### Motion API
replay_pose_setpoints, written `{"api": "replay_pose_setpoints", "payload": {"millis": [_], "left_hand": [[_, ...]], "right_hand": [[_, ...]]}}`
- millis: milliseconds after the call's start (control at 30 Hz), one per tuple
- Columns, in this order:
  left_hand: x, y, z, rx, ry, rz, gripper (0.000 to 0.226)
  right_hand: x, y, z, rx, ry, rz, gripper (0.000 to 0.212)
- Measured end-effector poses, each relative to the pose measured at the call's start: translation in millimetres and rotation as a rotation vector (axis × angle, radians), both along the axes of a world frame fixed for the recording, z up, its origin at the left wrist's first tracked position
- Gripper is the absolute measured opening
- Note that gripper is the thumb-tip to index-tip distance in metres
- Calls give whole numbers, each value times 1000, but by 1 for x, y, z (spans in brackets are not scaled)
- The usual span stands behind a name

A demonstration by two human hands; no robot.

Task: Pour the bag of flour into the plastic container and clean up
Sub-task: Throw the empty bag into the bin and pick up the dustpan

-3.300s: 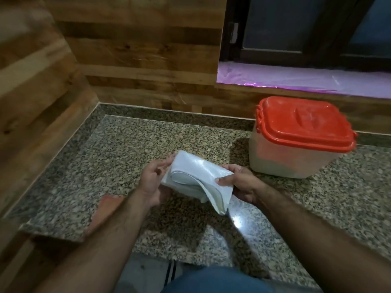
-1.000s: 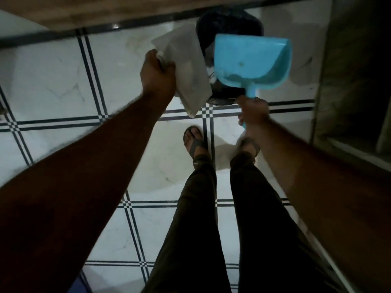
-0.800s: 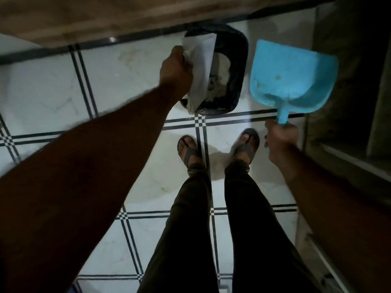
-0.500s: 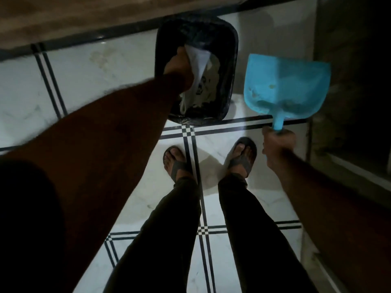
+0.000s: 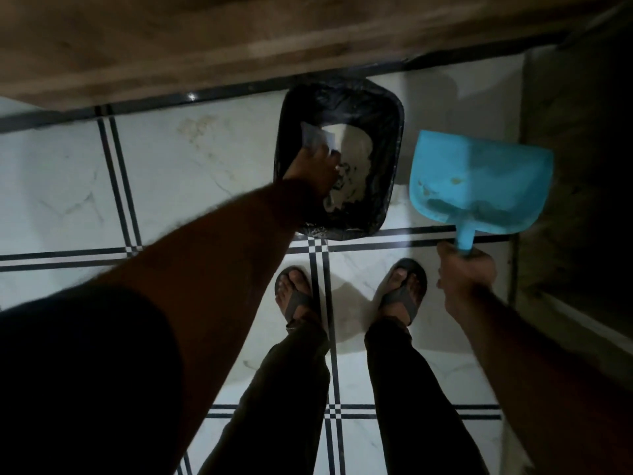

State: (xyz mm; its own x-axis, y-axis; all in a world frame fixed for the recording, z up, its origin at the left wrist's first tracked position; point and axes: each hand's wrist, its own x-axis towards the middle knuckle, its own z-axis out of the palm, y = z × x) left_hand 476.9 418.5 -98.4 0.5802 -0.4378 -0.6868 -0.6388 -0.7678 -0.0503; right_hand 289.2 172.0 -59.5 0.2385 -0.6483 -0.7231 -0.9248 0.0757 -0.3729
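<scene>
I look down at a dim tiled floor. A bin with a black liner [image 5: 382, 108] stands on the floor ahead of my feet, with pale waste in its bottom. My left hand [image 5: 313, 168] reaches down inside the bin's left side and grips the folded white flour bag [image 5: 317, 137], whose corner sticks out past my fingers. To the right of the bin, my right hand [image 5: 466, 282] holds a blue dustpan [image 5: 479, 180] by its handle. The pan faces up, tilted, with some dust near the handle. The plastic container is out of sight.
My two feet in sandals [image 5: 406, 289] stand just behind the bin on white tiles with dark double lines [image 5: 318, 255]. A wooden wall panel [image 5: 239, 46] runs along the top. A dark cabinet or ledge [image 5: 579, 200] closes off the right side.
My left hand has gone lower into the bin with the flour bag. The dustpan has stayed to the right of the bin. Earlier I was folding the bag at the counter.
</scene>
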Motion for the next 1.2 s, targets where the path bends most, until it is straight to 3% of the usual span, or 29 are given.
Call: {"api": "replay_pose_setpoints", "payload": {"millis": [133,233,400,533,733,867,1067,1200], "left_hand": [[-22,6,30,66,49,-46,53],[-39,12,71,106,111,62,49],[-68,22,160,45,193,15,54],[-80,28,256,-139,186,36,47],[-81,6,414,-484,176,232,29],[-85,-41,512,-662,184,265,35],[-109,-137,626,-898,173,141,28],[-136,-201,672,-989,106,26,21]], "right_hand": [[11,2,36,34,-4,20,28],[13,-2,66,73,-9,59,47],[22,9,164,52,-23,75,21],[1,12,254,42,-39,63,17],[-52,19,400,10,-146,-69,23],[-86,1,486,45,-298,-158,29],[-144,-27,582,55,-543,-249,36],[-191,-55,632,-21,-659,-297,28]]}}
